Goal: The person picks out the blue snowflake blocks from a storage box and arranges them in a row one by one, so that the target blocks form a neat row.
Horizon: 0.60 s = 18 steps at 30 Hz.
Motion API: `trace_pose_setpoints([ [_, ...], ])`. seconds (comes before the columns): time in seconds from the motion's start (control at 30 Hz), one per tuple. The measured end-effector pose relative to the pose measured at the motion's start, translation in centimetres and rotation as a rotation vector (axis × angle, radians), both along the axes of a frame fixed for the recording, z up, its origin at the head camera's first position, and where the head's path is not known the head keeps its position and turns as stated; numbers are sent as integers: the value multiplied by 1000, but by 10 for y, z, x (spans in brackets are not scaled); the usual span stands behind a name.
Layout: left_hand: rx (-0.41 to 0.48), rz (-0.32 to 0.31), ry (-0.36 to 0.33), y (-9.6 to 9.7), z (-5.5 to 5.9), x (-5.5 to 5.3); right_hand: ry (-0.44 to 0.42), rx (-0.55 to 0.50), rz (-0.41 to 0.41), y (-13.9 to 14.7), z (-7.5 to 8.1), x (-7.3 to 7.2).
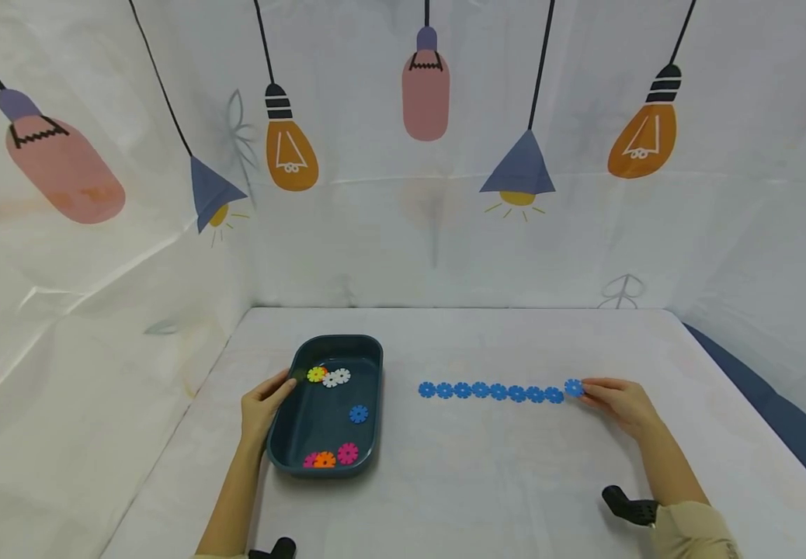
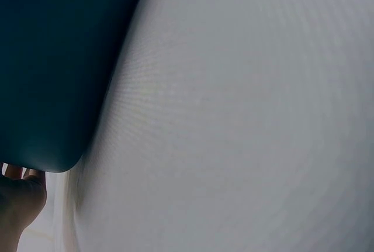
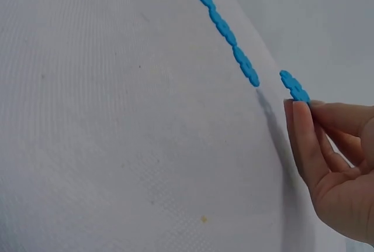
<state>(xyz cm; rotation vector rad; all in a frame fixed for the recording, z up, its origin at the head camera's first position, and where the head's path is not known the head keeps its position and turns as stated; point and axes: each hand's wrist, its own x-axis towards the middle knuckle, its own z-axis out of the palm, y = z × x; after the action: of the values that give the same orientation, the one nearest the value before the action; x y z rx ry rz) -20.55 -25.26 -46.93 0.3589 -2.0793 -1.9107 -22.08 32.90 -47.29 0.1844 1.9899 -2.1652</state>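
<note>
Between thumb and fingertips my right hand (image 1: 623, 404) pinches a blue flower-shaped disc (image 1: 574, 387), just off the right end of a row of blue discs (image 1: 498, 391) lying edge to edge. The right wrist view shows a gap between the held disc (image 3: 294, 86) and the row (image 3: 222, 27). My left hand (image 1: 263, 405) grips the left rim of a dark teal tray (image 1: 373, 435), thumb at the rim. Its other fingers are mostly hidden behind the tray wall. In the left wrist view the tray's outer side (image 2: 52, 76) fills the upper left.
Yellow and white discs (image 1: 331, 379) lie at the tray's far end, one blue disc (image 1: 358, 414) in its middle, and pink and orange discs (image 1: 333, 456) at its near end. A white cloth (image 1: 487, 481) covers the table. Behind stands a white sheet (image 1: 375, 233) printed with lamps.
</note>
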Motion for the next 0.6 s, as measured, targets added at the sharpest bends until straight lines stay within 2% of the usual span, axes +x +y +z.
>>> trace_pose_setpoints([
  [0.13,-7,2,1,-1,-6,-3,-25,51,-13,5,-4,-1],
  [0.3,-40,12,6,-4,-16,-8,13,143,-13,4,-5,-4],
  [0.43,-44,22,4,-4,-18,-9,53,258,-3,1,-7,-6],
  [0.6,-37,23,1,-4,-18,-9,84,325,3,1,-9,-9],
])
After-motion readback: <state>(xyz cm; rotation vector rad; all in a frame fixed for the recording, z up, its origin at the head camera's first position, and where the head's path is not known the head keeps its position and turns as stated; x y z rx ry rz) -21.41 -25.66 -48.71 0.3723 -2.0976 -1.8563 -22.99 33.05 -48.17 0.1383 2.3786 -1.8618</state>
